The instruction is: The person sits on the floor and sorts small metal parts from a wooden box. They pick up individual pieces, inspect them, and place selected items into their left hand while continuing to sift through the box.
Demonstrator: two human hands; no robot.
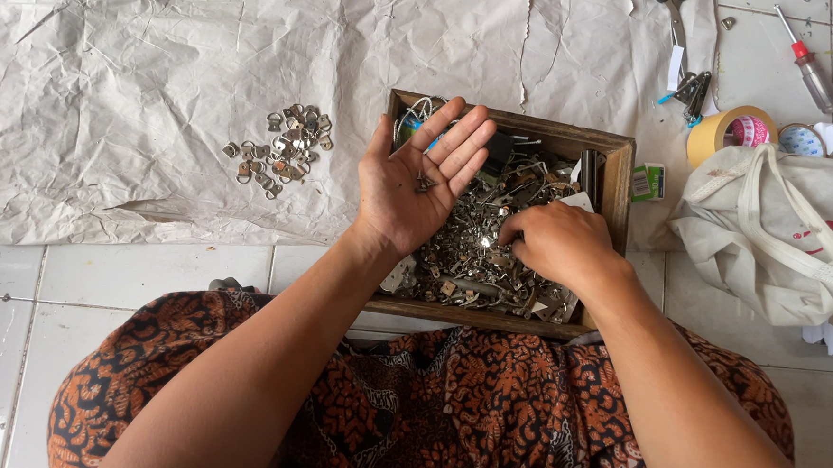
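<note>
A wooden box [617, 178] full of small metal hardware pieces [468, 256] sits on the floor in front of my knees. My left hand [417, 182] is held palm up over the box's left part, fingers spread, with one or two small metal pieces [425, 182] lying in the palm. My right hand [557, 243] reaches down into the box with its fingertips curled among the metal pieces; whether it grips one is hidden. To the left, a small heap of sorted metal hangers [281, 148] lies on crumpled grey paper [159, 78].
White tiled floor [139, 276] lies under the paper. At the right are a cloth bag [778, 229], rolls of tape [731, 132], a red-handled screwdriver [807, 63], scissors [675, 20], a clip [692, 92] and a small green box [647, 182]. My patterned brown clothing [483, 408] fills the bottom.
</note>
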